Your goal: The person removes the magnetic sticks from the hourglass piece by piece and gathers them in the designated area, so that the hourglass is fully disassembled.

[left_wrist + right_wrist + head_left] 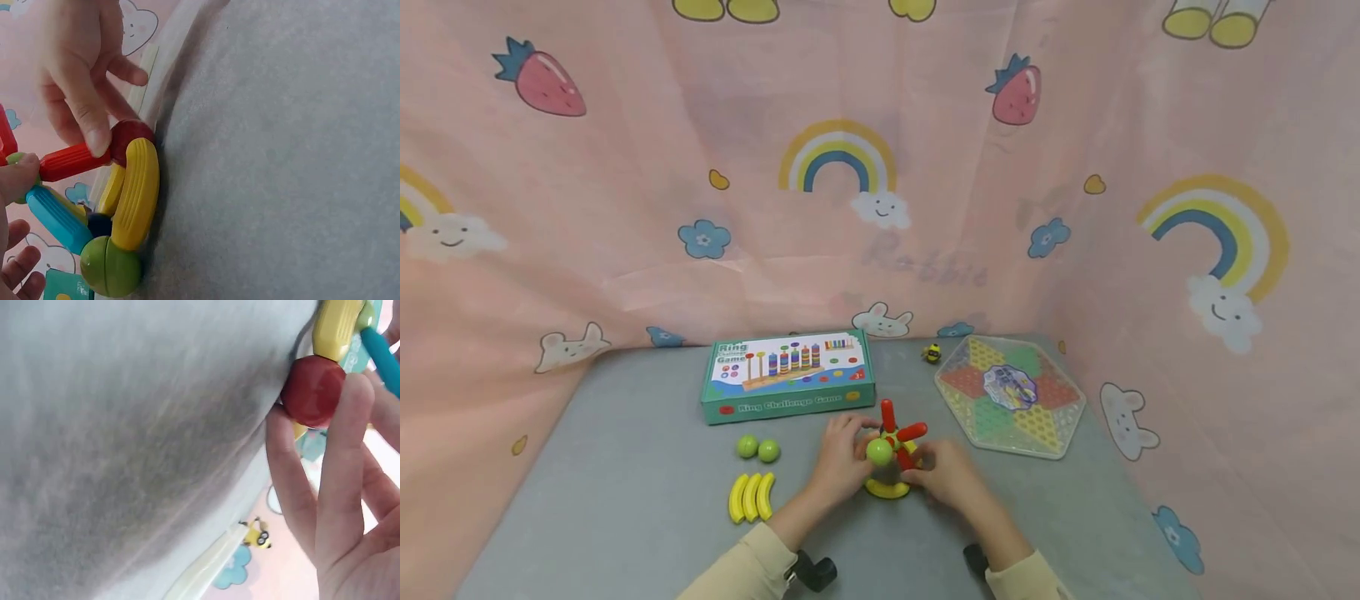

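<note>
A toy structure of magnetic sticks and balls stands between my hands in the head view. Red sticks (pixel 912 432) jut from its top, around a light green ball (pixel 879 452). A curved yellow stick (pixel 136 194) runs along its base between a green ball (pixel 109 267) and a dark red ball (pixel 314 392). My left hand (pixel 841 457) holds the top, its thumb on the upper green ball, where a blue stick (pixel 59 219) slants down. My right hand (pixel 951 475) pinches a red stick (pixel 75 161) beside the dark red ball, one finger touching that ball.
Two loose green balls (pixel 747 447) and several curved yellow sticks (pixel 750 497) lie to the left on the grey table (pixel 625 475). A ring game box (pixel 788 377), a small yellow-and-black figure (pixel 932 354) and a hexagonal board (pixel 1011 398) are behind. A patterned pink cloth (pixel 737 292) surrounds the table.
</note>
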The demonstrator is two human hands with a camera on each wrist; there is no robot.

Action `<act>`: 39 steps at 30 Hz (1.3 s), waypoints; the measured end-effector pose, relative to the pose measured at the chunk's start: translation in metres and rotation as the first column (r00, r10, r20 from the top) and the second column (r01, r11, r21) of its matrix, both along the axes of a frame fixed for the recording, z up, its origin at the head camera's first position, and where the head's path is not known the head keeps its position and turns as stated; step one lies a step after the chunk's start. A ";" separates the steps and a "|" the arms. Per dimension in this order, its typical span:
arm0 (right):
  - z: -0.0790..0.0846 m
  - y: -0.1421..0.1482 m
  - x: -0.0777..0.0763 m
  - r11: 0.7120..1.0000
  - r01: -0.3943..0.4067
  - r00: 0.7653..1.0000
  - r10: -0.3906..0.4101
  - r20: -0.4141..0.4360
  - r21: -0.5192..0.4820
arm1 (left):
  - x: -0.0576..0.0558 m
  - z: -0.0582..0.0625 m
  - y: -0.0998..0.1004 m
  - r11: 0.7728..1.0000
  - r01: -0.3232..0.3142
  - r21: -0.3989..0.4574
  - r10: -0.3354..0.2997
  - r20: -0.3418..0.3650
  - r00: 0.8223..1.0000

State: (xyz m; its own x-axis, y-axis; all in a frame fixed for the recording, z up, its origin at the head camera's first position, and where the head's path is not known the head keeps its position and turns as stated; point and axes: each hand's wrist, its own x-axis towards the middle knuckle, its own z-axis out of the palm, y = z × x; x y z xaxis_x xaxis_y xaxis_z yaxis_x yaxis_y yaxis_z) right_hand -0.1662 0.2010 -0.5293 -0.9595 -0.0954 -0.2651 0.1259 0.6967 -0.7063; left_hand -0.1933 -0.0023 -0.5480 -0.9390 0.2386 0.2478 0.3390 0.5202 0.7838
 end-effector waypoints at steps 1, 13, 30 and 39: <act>0.000 -0.001 0.002 1.000 0.011 1.000 -0.011 0.002 0.013 | 0.000 0.000 0.000 1.000 0.002 0.004 -0.002 0.002 1.000; 0.007 -0.011 0.012 0.987 0.011 0.998 -0.001 -0.062 0.159 | -0.004 0.004 -0.006 0.992 0.081 0.101 -0.077 -0.038 0.996; 0.006 -0.013 0.012 0.993 -0.015 1.000 0.016 -0.012 0.119 | 0.020 0.064 -0.027 0.948 0.178 0.265 -0.222 0.147 0.964; 0.008 -0.014 0.012 0.996 -0.025 1.000 0.024 0.015 0.081 | 0.024 0.072 -0.026 0.921 0.110 0.373 -0.226 0.285 0.932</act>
State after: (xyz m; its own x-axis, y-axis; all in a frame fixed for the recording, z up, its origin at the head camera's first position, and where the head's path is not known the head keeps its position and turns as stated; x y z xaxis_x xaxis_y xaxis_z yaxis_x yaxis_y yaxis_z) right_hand -0.1546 0.1874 -0.5215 -0.9533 -0.0966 -0.2862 0.1175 0.7544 -0.6458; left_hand -0.1695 -0.0285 -0.4762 -0.9345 0.3537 0.0406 0.1013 0.1548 0.9827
